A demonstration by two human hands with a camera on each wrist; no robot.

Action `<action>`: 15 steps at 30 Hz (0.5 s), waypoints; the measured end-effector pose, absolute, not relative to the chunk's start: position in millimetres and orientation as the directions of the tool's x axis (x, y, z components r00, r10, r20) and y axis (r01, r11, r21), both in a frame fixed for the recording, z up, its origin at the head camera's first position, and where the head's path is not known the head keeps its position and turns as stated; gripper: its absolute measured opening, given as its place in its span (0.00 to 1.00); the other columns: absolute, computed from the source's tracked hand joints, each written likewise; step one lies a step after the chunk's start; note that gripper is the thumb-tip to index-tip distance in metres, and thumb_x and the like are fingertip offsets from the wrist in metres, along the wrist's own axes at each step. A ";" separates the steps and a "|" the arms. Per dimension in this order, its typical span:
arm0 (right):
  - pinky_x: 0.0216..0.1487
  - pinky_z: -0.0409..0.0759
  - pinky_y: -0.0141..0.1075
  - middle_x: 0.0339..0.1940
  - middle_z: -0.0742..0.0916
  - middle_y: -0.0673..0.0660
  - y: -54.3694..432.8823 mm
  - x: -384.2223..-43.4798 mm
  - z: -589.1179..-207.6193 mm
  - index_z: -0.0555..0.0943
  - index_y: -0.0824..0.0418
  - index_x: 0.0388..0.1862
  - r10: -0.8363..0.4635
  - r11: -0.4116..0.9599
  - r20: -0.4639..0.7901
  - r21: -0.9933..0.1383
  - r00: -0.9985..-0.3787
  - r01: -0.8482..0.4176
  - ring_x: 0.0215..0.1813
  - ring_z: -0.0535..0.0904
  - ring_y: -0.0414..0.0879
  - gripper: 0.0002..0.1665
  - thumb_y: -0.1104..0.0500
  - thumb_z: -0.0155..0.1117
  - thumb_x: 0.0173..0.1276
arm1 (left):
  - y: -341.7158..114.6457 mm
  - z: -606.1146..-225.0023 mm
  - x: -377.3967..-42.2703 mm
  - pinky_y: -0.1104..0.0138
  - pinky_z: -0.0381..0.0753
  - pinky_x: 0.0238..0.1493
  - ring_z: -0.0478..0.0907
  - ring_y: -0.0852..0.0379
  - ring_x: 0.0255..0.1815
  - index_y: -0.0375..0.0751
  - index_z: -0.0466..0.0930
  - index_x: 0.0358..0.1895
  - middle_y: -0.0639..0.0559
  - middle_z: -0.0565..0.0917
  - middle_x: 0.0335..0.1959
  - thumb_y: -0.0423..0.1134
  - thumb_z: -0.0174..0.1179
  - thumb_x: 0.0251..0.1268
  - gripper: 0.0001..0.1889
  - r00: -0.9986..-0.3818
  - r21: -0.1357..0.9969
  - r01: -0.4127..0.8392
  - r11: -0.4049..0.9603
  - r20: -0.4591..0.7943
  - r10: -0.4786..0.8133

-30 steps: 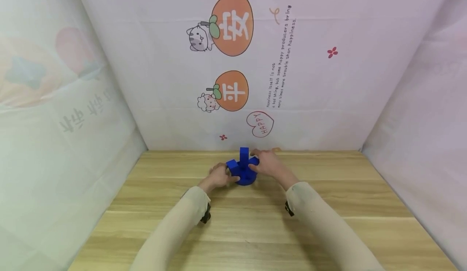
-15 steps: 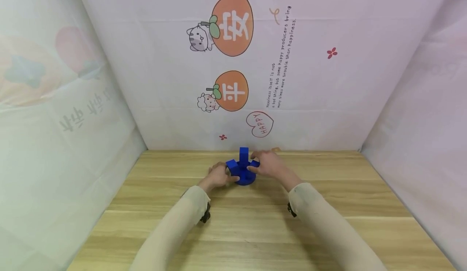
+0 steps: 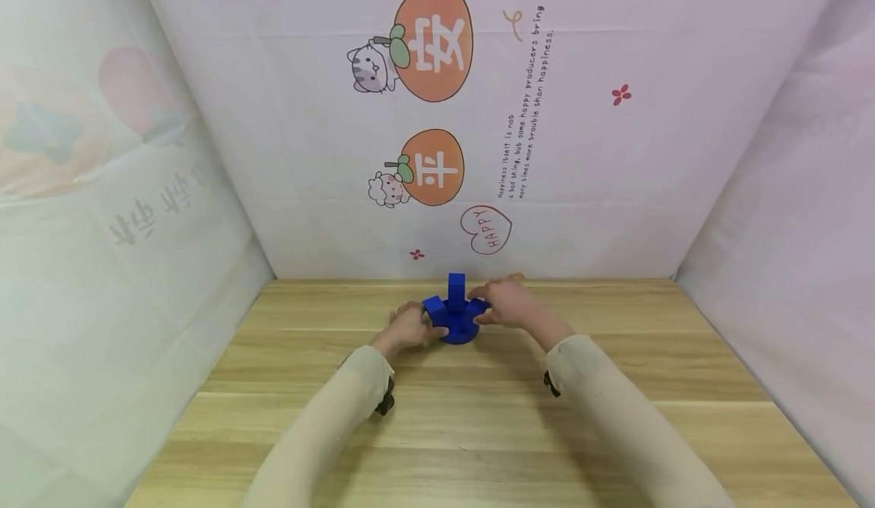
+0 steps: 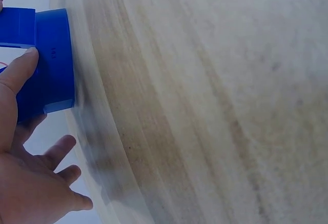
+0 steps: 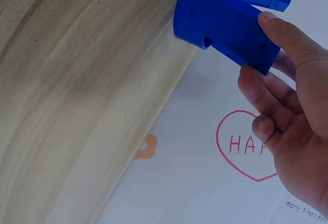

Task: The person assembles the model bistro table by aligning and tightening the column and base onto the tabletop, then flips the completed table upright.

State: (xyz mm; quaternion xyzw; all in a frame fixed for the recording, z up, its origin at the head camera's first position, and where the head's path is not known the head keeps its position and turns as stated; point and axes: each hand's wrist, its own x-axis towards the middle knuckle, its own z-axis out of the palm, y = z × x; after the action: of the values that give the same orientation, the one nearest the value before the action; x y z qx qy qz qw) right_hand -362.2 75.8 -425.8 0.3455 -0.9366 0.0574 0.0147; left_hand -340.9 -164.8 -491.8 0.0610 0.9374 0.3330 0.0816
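A blue plastic holder with a round base (image 3: 459, 333) and three block-like prongs stands on the wooden table near the back wall. The tall prong (image 3: 456, 288) points up at the rear. My left hand (image 3: 408, 327) grips the left prong (image 3: 434, 307); in the left wrist view the thumb (image 4: 23, 67) presses its side while other fingers spread out below. On the other side, my right hand (image 3: 509, 303) pinches the right prong (image 3: 478, 307). The right wrist view shows that prong (image 5: 248, 37) between thumb and fingers, leaning outward from the base.
The wooden table (image 3: 451, 424) meets a white printed back sheet (image 3: 581, 212) just behind the holder. White sheets also hang at the left (image 3: 137, 303) and right (image 3: 786, 265). Dark wrist devices show under both sleeves.
My right hand has shifted slightly right, with its thumb now at the near side of the right prong. The left hand keeps its place on the left prong. The head view has tilted slightly.
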 end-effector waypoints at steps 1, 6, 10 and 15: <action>0.54 0.82 0.50 0.55 0.88 0.56 76.3 -362.2 -424.8 0.83 0.56 0.59 -0.648 0.751 0.067 -0.111 -0.759 -0.651 0.50 0.86 0.51 0.29 0.46 0.74 0.61 | -164.4 -491.7 -340.7 0.42 0.45 0.78 0.60 0.37 0.76 0.34 0.68 0.70 0.39 0.72 0.70 0.58 0.67 0.62 0.41 -0.979 0.636 0.058 0.769 -0.113 0.168; 0.55 0.81 0.50 0.54 0.89 0.56 77.6 -360.3 -422.0 0.83 0.56 0.59 -0.645 0.748 0.061 -0.156 -0.762 -0.645 0.48 0.86 0.49 0.29 0.46 0.75 0.61 | -162.9 -492.2 -339.8 0.42 0.46 0.77 0.63 0.38 0.74 0.35 0.70 0.68 0.40 0.74 0.68 0.59 0.67 0.61 0.39 -0.981 0.631 0.065 0.773 -0.103 0.166; 0.57 0.79 0.52 0.54 0.89 0.56 79.2 -358.5 -424.2 0.83 0.55 0.59 -0.631 0.754 0.077 -0.174 -0.772 -0.633 0.48 0.86 0.49 0.29 0.45 0.74 0.62 | -161.7 -490.9 -338.9 0.40 0.43 0.78 0.63 0.37 0.73 0.36 0.73 0.65 0.40 0.76 0.66 0.58 0.68 0.61 0.37 -0.982 0.620 0.091 0.779 -0.076 0.175; 0.54 0.82 0.49 0.52 0.88 0.58 84.4 -355.4 -436.7 0.79 0.57 0.64 -0.578 0.765 0.090 -0.287 -0.811 -0.577 0.49 0.85 0.50 0.34 0.46 0.74 0.61 | -163.9 -495.8 -338.6 0.41 0.51 0.77 0.65 0.37 0.72 0.35 0.71 0.67 0.39 0.74 0.66 0.58 0.67 0.62 0.38 -0.978 0.588 0.155 0.794 -0.024 0.209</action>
State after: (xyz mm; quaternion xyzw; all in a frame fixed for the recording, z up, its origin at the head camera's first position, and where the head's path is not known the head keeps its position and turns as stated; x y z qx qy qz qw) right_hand -355.4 84.4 -436.7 0.3076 -0.9393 0.1520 -0.0021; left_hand -338.6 -163.9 -495.8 0.0963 0.9460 0.3064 0.0441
